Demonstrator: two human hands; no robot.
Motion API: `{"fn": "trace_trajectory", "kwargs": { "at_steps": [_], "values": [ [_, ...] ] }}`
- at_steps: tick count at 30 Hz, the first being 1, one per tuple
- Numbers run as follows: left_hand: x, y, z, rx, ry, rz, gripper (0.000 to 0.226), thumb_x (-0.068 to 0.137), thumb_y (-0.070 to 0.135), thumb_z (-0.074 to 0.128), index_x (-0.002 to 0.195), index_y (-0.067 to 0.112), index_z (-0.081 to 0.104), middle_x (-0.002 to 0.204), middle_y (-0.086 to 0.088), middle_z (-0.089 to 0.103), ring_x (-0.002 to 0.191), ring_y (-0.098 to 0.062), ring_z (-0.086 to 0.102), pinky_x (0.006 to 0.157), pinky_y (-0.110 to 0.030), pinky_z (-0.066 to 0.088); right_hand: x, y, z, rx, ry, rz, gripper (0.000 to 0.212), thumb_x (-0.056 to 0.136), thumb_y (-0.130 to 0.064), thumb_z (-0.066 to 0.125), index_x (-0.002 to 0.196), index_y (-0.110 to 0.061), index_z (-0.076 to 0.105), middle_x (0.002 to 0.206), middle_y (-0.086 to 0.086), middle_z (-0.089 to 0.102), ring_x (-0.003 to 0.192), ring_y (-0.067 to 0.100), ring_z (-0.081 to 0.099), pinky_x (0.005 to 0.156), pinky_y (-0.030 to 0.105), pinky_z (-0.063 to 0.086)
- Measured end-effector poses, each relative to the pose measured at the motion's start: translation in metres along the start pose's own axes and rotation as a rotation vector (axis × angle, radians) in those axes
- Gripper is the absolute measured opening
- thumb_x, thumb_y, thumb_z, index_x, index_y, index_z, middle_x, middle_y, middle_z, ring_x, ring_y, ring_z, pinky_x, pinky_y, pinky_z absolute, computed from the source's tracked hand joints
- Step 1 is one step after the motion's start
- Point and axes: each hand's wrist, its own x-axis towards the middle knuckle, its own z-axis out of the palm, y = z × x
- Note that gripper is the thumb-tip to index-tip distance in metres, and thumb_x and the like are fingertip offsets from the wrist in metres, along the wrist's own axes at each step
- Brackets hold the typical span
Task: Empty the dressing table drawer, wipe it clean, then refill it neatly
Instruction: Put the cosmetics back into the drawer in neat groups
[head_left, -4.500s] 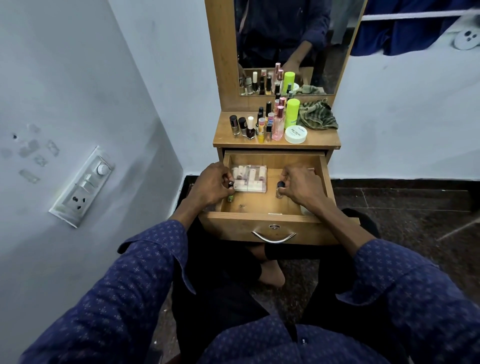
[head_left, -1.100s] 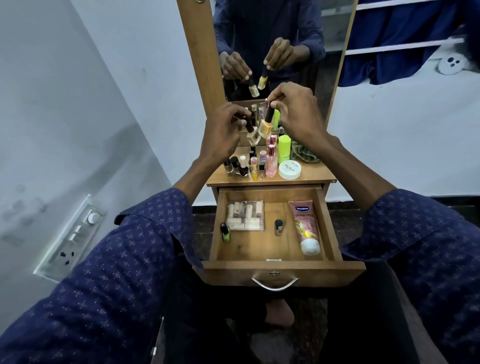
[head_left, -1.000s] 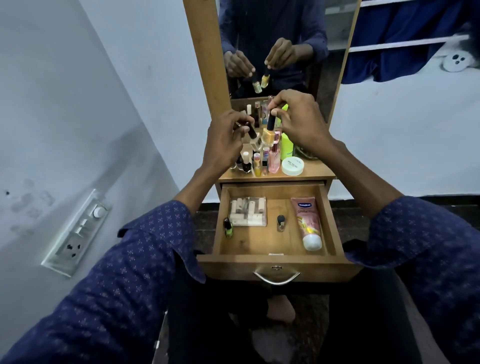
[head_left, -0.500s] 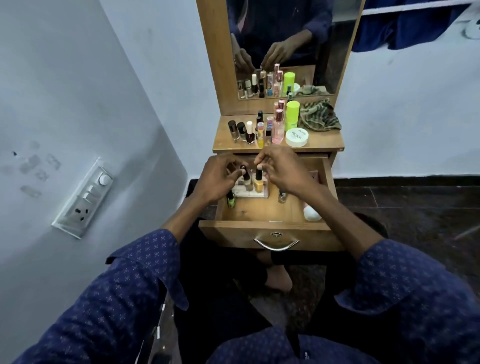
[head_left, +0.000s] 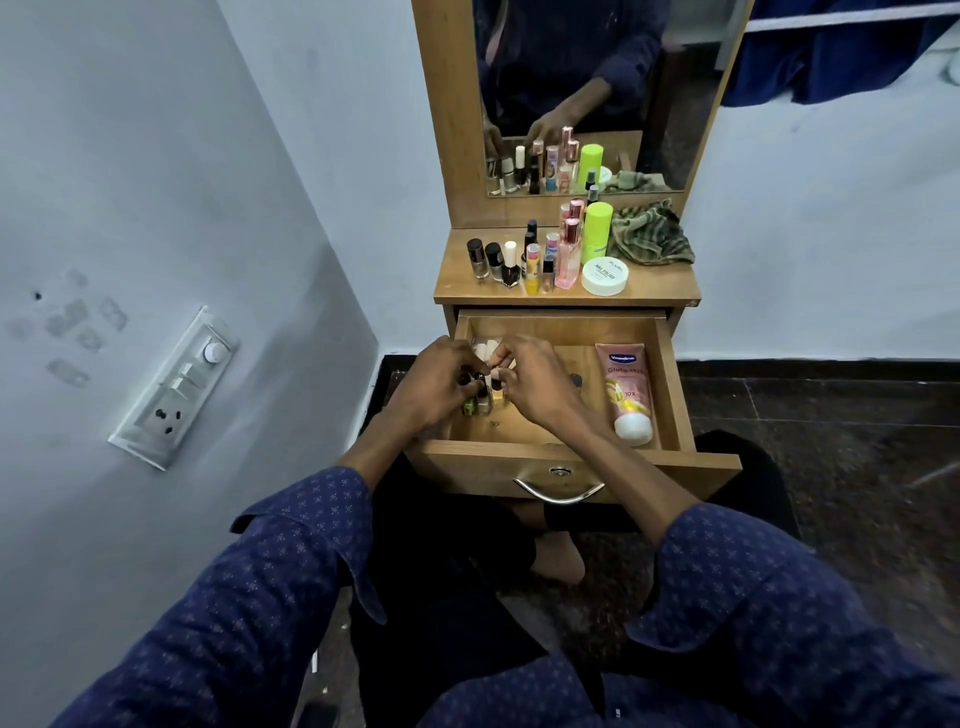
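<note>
Pale blue walls close round the drawer (head_left: 670, 384), pulled out toward the person's knees. Both hands have come down from the desk (head_left: 660, 288) into its left side: left hand (head_left: 431, 387) and right hand (head_left: 535, 387), each grip pinching a small bottle by the cap, setting them beside the green one. A pink tube (head_left: 626, 389) lies right. Further back, many bottles (head_left: 519, 260) await, so refilling seems barely begun
</note>
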Motion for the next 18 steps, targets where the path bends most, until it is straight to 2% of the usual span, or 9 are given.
{"fn": "trace_trajectory", "kwargs": {
  "at_steps": [4, 6, 9, 13, 18],
  "values": [
    [0.002, 0.001, 0.002, 0.052, -0.005, 0.041, 0.021, 0.084, 0.013, 0.08, 0.106, 0.014, 0.081, 0.102, -0.002, 0.072, 0.095, -0.015, 0.051, 0.074, -0.026, 0.034, -0.001, 0.001, 0.004, -0.054, -0.003, 0.003, 0.019, 0.091, 0.005, 0.067, 0.091, -0.014, 0.071, 0.095, -0.001, 0.069, 0.085, 0.009, 0.063, 0.064, 0.02, 0.045],
    [0.003, 0.002, 0.002, 0.056, -0.003, 0.058, 0.023, 0.083, 0.013, 0.081, 0.105, 0.012, 0.081, 0.104, -0.002, 0.072, 0.094, -0.011, 0.045, 0.075, -0.027, 0.037, -0.002, 0.006, 0.008, -0.067, -0.005, 0.036, 0.024, 0.089, 0.008, 0.066, 0.094, -0.015, 0.072, 0.099, 0.0, 0.071, 0.087, 0.011, 0.063, 0.067, 0.024, 0.05],
    [0.004, 0.004, 0.002, 0.063, -0.001, 0.078, 0.023, 0.08, 0.014, 0.084, 0.103, 0.013, 0.081, 0.105, 0.0, 0.073, 0.093, -0.011, 0.046, 0.075, -0.028, 0.041, -0.003, 0.012, 0.012, -0.03, 0.0, 0.072, 0.028, 0.087, 0.008, 0.068, 0.091, -0.019, 0.072, 0.096, -0.001, 0.071, 0.088, 0.014, 0.067, 0.076, 0.04, 0.06],
    [0.004, 0.002, 0.002, 0.08, 0.004, 0.076, 0.024, 0.079, 0.015, 0.086, 0.102, 0.014, 0.081, 0.106, 0.0, 0.073, 0.093, -0.011, 0.047, 0.073, -0.027, 0.038, -0.007, 0.011, 0.014, 0.011, 0.015, 0.079, 0.025, 0.088, 0.004, 0.073, 0.091, -0.021, 0.071, 0.098, -0.002, 0.068, 0.088, 0.011, 0.064, 0.076, 0.033, 0.059],
    [0.003, -0.002, 0.005, 0.099, 0.016, 0.042, 0.026, 0.077, 0.023, 0.087, 0.101, 0.022, 0.078, 0.107, 0.003, 0.072, 0.096, -0.015, 0.053, 0.077, -0.033, 0.041, -0.003, 0.015, 0.019, 0.098, -0.01, 0.167, 0.014, 0.091, -0.011, 0.076, 0.089, -0.023, 0.069, 0.092, -0.005, 0.07, 0.087, 0.012, 0.067, 0.075, 0.032, 0.056]
  ]
}}
